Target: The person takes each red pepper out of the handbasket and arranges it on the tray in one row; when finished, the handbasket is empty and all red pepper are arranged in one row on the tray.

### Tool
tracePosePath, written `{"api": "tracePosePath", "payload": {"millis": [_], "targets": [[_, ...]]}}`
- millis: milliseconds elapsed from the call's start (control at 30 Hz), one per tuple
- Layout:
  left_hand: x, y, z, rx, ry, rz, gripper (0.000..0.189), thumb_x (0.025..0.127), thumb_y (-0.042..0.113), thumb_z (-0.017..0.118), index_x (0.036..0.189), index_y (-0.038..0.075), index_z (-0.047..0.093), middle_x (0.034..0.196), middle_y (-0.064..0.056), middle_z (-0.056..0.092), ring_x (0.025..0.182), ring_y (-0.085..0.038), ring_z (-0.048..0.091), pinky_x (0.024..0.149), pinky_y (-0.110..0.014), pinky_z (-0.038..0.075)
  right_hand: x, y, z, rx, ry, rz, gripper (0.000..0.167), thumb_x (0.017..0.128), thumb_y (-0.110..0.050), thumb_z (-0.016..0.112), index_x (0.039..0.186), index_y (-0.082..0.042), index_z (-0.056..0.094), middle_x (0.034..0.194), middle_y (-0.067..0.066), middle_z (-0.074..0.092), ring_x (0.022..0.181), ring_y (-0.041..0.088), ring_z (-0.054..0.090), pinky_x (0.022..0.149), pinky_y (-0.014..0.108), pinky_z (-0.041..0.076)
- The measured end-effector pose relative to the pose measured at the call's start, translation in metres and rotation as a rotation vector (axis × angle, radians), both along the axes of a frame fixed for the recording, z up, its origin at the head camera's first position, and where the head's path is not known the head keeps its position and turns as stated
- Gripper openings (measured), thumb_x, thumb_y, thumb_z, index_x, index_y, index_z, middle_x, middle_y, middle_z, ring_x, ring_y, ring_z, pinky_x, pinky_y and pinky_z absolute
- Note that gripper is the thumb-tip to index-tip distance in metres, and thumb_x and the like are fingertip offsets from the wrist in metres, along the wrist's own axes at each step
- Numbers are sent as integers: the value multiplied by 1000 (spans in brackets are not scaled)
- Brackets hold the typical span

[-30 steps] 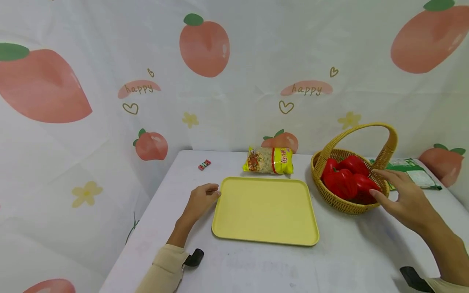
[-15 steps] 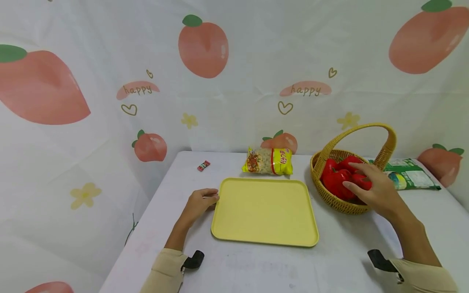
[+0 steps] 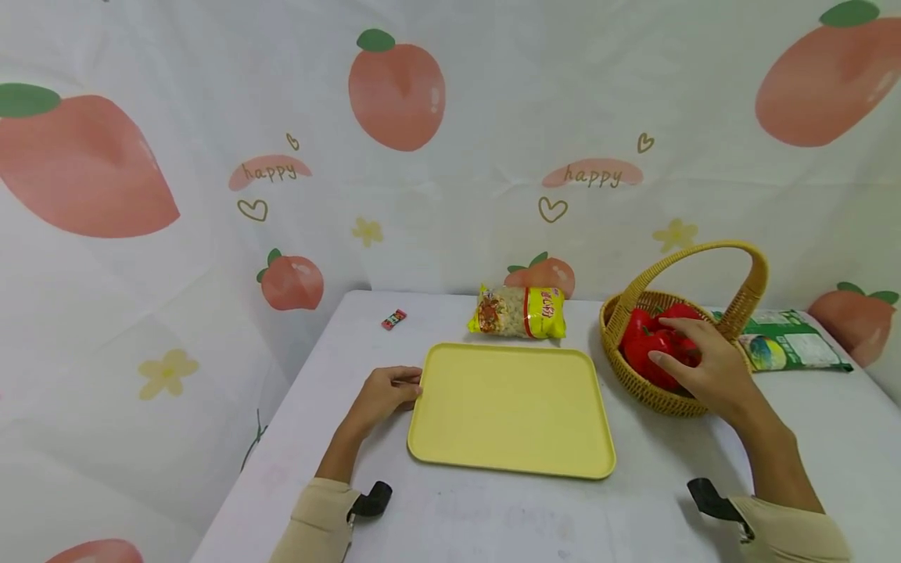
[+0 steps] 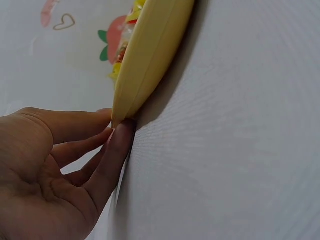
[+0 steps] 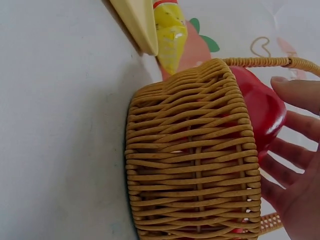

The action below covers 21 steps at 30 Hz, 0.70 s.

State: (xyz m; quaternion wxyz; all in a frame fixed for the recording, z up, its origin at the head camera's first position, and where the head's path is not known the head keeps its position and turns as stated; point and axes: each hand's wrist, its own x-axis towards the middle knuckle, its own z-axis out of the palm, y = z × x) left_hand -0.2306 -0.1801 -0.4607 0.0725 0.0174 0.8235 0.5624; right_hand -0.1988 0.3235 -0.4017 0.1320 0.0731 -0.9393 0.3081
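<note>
A yellow rectangular tray (image 3: pixel 514 410) lies on the white table in the head view. My left hand (image 3: pixel 380 400) pinches its left edge; in the left wrist view the fingertips (image 4: pixel 122 135) meet at the tray's rim. On the right stands a wicker basket (image 3: pixel 651 399) with an arched handle, holding several red bell peppers (image 3: pixel 644 352). Reaching over the basket, my right hand (image 3: pixel 711 367) has its fingers spread above the peppers. In the right wrist view its thumb and fingers lie right beside one glossy pepper (image 5: pixel 257 107), the thumb standing apart from it.
Behind the tray lies a yellow-and-clear food bag (image 3: pixel 519 311). A small red-and-green wrapped packet (image 3: pixel 394 319) rests at the back left. A green-and-white package (image 3: pixel 795 340) lies behind and right of the basket. A patterned cloth (image 3: pixel 450 219) hangs behind the table.
My right hand has moved left from the basket's right rim to over the peppers. My left hand has stayed at the tray's left edge.
</note>
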Motion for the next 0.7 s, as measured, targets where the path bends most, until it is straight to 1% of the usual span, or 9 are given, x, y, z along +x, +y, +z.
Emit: {"api": "tracePosePath", "payload": {"millis": [333, 567, 700], "targets": [[0, -1, 0, 14, 5, -35, 40, 99, 5, 72, 138, -4, 67, 124, -18, 72, 96, -16, 72, 77, -29, 64, 0, 1, -1, 24, -93, -8, 71, 100, -40, 71, 155, -3, 46, 155, 37, 40, 133, 62, 39, 96, 82, 45], [-2, -1, -3, 25, -16, -15, 40, 98, 4, 73, 138, 0, 68, 123, -13, 73, 96, -15, 71, 77, -28, 64, 1, 0, -1, 28, -136, -19, 75, 100, -43, 69, 158, -2, 44, 156, 37, 41, 137, 63, 37, 97, 84, 42], [-3, -1, -5, 17, -20, -9, 40, 98, 4, 73, 138, -1, 68, 123, -13, 73, 95, -15, 71, 77, -29, 64, 1, 0, 0, 31, -149, -21, 76, 100, -44, 69, 158, -3, 42, 156, 37, 40, 137, 63, 36, 98, 83, 42]]}}
